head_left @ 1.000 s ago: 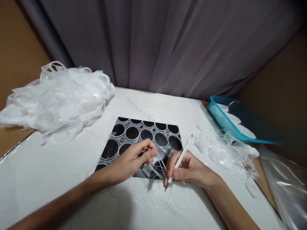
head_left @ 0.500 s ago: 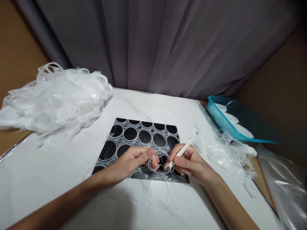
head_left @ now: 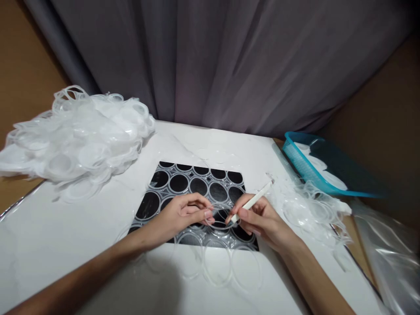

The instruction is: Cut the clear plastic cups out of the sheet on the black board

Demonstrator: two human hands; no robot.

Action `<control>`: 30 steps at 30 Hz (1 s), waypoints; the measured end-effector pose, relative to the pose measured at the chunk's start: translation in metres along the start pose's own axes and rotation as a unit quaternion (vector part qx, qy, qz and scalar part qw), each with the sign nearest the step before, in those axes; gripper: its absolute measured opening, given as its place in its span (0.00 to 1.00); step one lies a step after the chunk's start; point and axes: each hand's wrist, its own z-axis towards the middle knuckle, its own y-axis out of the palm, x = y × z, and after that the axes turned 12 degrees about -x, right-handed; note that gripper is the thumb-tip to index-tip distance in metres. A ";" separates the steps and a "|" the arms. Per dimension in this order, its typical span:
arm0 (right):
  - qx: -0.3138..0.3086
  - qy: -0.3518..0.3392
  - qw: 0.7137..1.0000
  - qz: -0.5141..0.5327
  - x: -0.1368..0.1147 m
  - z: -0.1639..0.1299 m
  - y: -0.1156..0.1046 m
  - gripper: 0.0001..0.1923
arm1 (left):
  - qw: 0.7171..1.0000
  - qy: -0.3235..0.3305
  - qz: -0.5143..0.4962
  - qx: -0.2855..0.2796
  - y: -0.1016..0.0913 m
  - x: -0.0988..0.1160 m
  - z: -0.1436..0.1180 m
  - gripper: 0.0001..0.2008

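My left hand (head_left: 187, 214) is closed, with thumb and fingertips pinching the left edge of a thin clear plastic ring (head_left: 219, 228). The ring is held over a clear plastic sheet with rows of round outlines (head_left: 218, 285), which lies on a black mat (head_left: 179, 183) and runs past its near edge. My right hand (head_left: 265, 223) grips a slim white pen-shaped tool (head_left: 253, 200) slantwise. Its lower tip points at the ring's right side, and the right fingertips are close to that edge. Whether the tip touches the ring I cannot tell.
A large heap of translucent ring-patterned plastic (head_left: 88, 135) stands at the left. To the right lies a smaller pile of clear scraps (head_left: 308, 210). Behind it is a blue basket (head_left: 302, 170) with white discs inside. A clear plastic bag (head_left: 387, 253) hangs at the right edge; a grey curtain (head_left: 210, 61) closes the back.
The clear ring, twisted before, is now spread out more openly between my hands. My left fingers have shifted their pinch on it; my right hand has barely moved.
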 end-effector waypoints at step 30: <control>0.017 0.001 0.999 -0.043 0.000 -0.001 -0.001 0.07 | 0.992 -0.016 0.113 0.061 0.006 -0.003 -0.002 0.15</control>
